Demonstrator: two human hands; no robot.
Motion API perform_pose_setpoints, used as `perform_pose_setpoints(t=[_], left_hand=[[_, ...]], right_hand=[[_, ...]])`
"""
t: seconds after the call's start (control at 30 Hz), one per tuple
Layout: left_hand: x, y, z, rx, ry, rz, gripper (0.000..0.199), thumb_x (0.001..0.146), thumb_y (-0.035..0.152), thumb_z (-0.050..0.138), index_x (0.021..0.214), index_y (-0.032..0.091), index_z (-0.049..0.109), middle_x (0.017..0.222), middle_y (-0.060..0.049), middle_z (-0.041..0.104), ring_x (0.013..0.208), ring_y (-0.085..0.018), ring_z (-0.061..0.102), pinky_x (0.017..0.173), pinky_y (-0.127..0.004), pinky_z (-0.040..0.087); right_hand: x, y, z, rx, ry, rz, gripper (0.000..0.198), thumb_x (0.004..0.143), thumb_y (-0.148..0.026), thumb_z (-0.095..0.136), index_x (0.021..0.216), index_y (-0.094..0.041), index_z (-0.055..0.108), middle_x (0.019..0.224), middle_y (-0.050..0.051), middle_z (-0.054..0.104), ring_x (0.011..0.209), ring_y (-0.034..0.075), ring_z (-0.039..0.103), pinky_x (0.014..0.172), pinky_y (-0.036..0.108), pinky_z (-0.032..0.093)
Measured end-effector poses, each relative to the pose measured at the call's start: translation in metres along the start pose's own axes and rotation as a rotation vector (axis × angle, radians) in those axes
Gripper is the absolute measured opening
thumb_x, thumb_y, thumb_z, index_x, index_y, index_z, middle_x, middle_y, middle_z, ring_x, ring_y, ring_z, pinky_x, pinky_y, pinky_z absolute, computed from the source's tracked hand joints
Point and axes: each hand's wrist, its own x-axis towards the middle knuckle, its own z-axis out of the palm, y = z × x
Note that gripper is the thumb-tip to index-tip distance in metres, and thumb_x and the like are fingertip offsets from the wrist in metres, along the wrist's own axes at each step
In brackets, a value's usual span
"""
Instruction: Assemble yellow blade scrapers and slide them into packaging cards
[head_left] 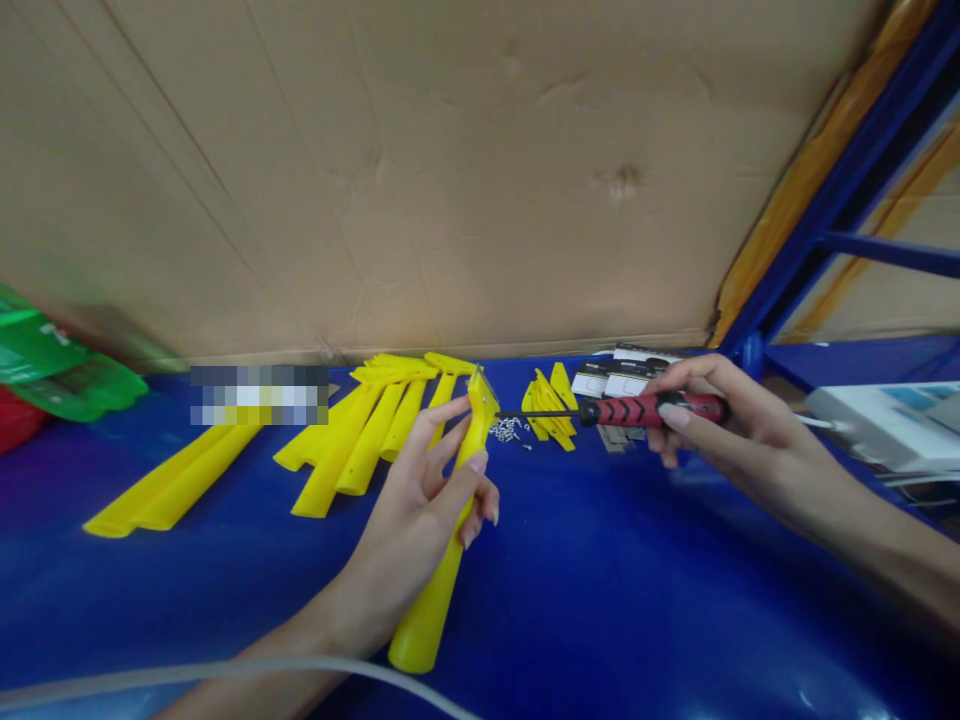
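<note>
My left hand [431, 490] is closed around a yellow scraper [429, 615], whose head tilts up and away from me. Between the fingers of my right hand [739, 425] is a screwdriver [626, 411] with a red and black handle, held level. Its dark tip meets the side of the scraper's head; the exact contact point is too small to make out. Just behind the tip lies a pile of small silver screws [506, 431]. Small flat yellow pieces [555, 410] are heaped beside them, partly behind the screwdriver shaft.
Several yellow handles [352, 440] lie left of my left hand, with more [176, 485] farther left. Printed black-and-white packets [630, 370] and thin grey plates [619, 440] sit behind the screwdriver. A white power strip [889, 425] stands right, green plastic [71, 375] left. A pale cable [322, 663] crosses the foreground.
</note>
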Motion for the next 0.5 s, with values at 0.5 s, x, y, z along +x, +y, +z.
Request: perform_pose_setpoints(t=[0.5], left_hand=[[0.0005,0.0004,0.0004,-0.005,-0.005,0.011,0.051,0.089,0.035,0.077,0.13,0.024,0.047,0.073,0.006,0.058,0.043,-0.007,0.048,0.043,-0.02,0.039]], right_hand=[[-0.0001,-0.0012,0.0058,-0.068,0.068,-0.004,0.036,0.095,-0.06,0.067,0.098,-0.025,0.058,0.056,-0.005,0.063,0.041,0.014,0.06,0.04,0.025,0.048]])
